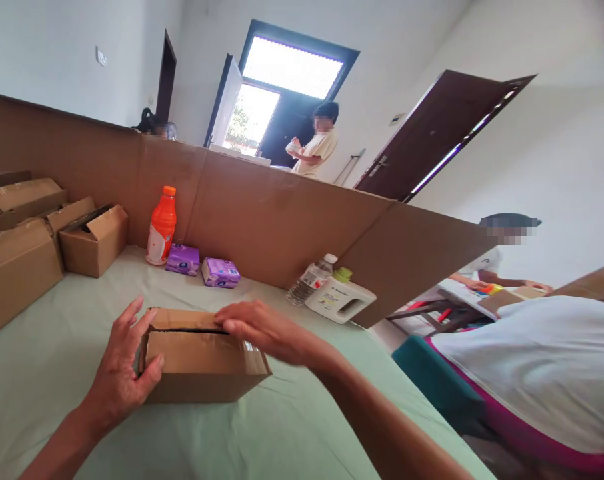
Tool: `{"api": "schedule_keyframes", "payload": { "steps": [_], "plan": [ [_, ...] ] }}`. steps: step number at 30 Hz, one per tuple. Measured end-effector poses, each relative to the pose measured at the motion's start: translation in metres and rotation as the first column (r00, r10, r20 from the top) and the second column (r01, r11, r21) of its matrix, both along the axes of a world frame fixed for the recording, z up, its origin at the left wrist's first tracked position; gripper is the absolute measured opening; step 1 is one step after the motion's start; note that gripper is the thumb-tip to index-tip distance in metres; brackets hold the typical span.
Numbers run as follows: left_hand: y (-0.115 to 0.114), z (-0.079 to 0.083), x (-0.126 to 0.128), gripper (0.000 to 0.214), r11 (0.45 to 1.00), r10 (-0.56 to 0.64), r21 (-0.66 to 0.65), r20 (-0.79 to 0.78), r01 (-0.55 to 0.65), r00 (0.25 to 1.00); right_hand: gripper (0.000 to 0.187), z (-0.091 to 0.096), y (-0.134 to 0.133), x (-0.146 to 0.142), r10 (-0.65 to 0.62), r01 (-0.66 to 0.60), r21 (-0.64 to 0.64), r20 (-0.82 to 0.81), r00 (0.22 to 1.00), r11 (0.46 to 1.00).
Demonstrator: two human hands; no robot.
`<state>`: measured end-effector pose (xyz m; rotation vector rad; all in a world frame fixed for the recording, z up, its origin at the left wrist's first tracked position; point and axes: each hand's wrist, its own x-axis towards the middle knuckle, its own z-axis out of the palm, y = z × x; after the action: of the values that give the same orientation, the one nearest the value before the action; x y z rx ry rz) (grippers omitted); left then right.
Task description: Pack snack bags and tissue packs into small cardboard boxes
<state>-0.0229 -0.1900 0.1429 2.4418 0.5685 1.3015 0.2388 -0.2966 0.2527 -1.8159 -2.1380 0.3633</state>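
A small brown cardboard box (197,357) stands on the pale green cloth in front of me. Its two top flaps lie nearly closed, with a dark narrow gap between them. My left hand (119,367) is open at the box's left end, fingers spread by the far corner and thumb at the near flap. Across the right part of the top lies my right hand (262,330), open and flat, its fingertips on the far flap near the gap. A bit of clear tape shows at the right end, partly under this hand.
Behind the box stand an orange bottle (163,227), two purple tissue packs (183,259), a clear bottle (312,280) and a white jug (339,300). Several cardboard boxes (95,240) are at left. A cardboard wall (262,213) borders the table; other people are beyond it and at right.
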Motion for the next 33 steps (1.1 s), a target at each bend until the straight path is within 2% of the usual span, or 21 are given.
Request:
{"api": "schedule_keyframes", "payload": {
  "steps": [3, 5, 9, 11, 13, 15, 16, 18, 20, 22, 25, 27, 29, 31, 33],
  "plan": [
    [0.006, -0.007, 0.0, 0.043, 0.991, -0.13, 0.019, -0.076, 0.131, 0.989, 0.052, -0.036, -0.029, -0.014, -0.061, 0.055, 0.083, 0.076, 0.995, 0.995],
    [0.012, -0.005, 0.0, 0.038, 0.985, -0.172, 0.007, -0.113, 0.174, 0.978, 0.05, -0.054, -0.035, -0.021, -0.134, 0.118, 0.144, 0.107, 0.985, 0.982],
    [0.028, 0.009, 0.0, 0.036, 0.968, -0.251, -0.048, -0.229, 0.246, 0.94, 0.045, -0.07, -0.036, -0.015, -0.183, 0.149, 0.25, 0.117, 0.976, 0.957],
    [0.031, 0.015, -0.002, 0.047, 0.949, -0.316, -0.091, -0.296, 0.303, 0.901, 0.044, -0.082, -0.045, -0.005, -0.226, 0.173, 0.356, 0.113, 0.968, 0.918],
    [0.029, 0.017, -0.004, 0.058, 0.937, -0.35, -0.123, -0.318, 0.328, 0.881, 0.043, -0.103, -0.061, 0.005, -0.301, 0.24, 0.466, 0.059, 0.952, 0.852],
    [0.021, 0.016, -0.007, 0.063, 0.939, -0.345, -0.115, -0.293, 0.325, 0.892, 0.043, -0.128, -0.077, 0.014, -0.362, 0.344, 0.498, -0.063, 0.93, 0.796],
    [0.015, 0.014, -0.008, 0.065, 0.943, -0.334, -0.098, -0.272, 0.319, 0.903, 0.044, -0.14, -0.082, 0.017, -0.37, 0.393, 0.473, -0.145, 0.917, 0.789],
    [0.003, 0.012, -0.012, 0.067, 0.96, -0.28, -0.059, -0.231, 0.274, 0.932, 0.047, -0.157, -0.082, 0.019, -0.374, 0.484, 0.4, -0.323, 0.869, 0.779],
    [-0.008, 0.012, -0.021, 0.067, 0.983, -0.184, -0.018, -0.192, 0.184, 0.964, 0.052, -0.164, -0.065, 0.013, -0.366, 0.556, 0.314, -0.498, 0.786, 0.769],
    [-0.015, 0.012, -0.039, 0.064, 0.998, -0.052, 0.034, -0.161, 0.058, 0.986, 0.059, -0.165, -0.031, -0.001, -0.33, 0.582, 0.229, -0.641, 0.693, 0.78],
    [-0.013, 0.013, -0.078, 0.053, 0.978, 0.179, 0.138, -0.144, -0.159, 0.973, 0.066, -0.17, 0.036, -0.038, -0.225, 0.506, 0.163, -0.752, 0.62, 0.847],
    [0.0, 0.012, -0.105, 0.042, 0.93, 0.328, 0.218, -0.136, -0.295, 0.935, 0.067, -0.18, 0.077, -0.072, -0.162, 0.438, 0.162, -0.773, 0.614, 0.884],
    [0.021, 0.011, -0.128, 0.033, 0.86, 0.462, 0.297, -0.109, -0.415, 0.88, 0.066, -0.195, 0.104, -0.11, -0.106, 0.365, 0.166, -0.779, 0.619, 0.916],
    [0.049, 0.009, -0.143, 0.031, 0.77, 0.59, 0.345, -0.066, -0.537, 0.805, 0.064, -0.211, 0.116, -0.144, -0.056, 0.293, 0.172, -0.773, 0.632, 0.94],
    [0.078, 0.007, -0.148, 0.032, 0.683, 0.693, 0.344, -0.026, -0.644, 0.72, 0.058, -0.225, 0.115, -0.167, -0.007, 0.241, 0.203, -0.751, 0.66, 0.949]
  ]
}}
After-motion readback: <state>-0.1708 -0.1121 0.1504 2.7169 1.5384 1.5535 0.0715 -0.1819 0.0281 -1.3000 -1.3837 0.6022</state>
